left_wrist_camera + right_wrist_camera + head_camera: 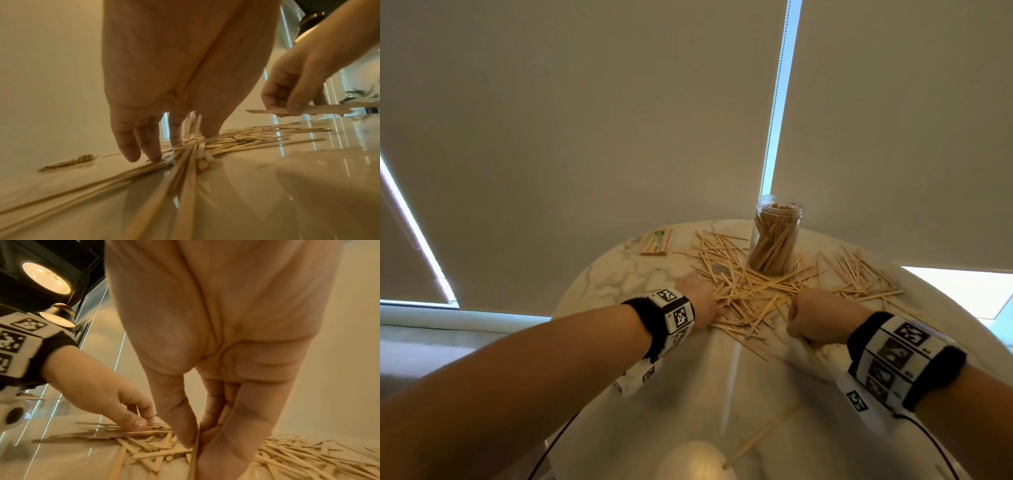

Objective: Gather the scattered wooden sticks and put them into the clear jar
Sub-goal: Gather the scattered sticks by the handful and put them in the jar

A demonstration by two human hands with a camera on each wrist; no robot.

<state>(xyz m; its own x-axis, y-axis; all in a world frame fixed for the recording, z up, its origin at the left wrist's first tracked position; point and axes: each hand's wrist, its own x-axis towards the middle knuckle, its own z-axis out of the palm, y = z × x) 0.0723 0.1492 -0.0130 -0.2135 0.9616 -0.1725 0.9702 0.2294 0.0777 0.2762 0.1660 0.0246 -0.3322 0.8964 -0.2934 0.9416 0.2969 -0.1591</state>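
Note:
The clear jar (777, 236) stands upright at the far side of the round table, packed with wooden sticks. Many loose sticks (750, 294) lie scattered in front of it, and another patch of sticks (859, 274) lies to its right. My left hand (702, 294) is down on the left edge of the pile. Its fingertips (152, 154) and thumb pinch a bundle of sticks (191, 152) against the tabletop. My right hand (804, 318) hovers just above the pile's right side, its thumb and fingers pinching a few held sticks (267, 111), also visible edge-on as a held stick (195, 451).
The marble table (619, 274) is glossy and round. A wrapped packet of sticks (655, 241) lies at its far left. One long stick (760, 435) lies alone near the front edge, beside a white round object (695, 462). Roller blinds hang behind the table.

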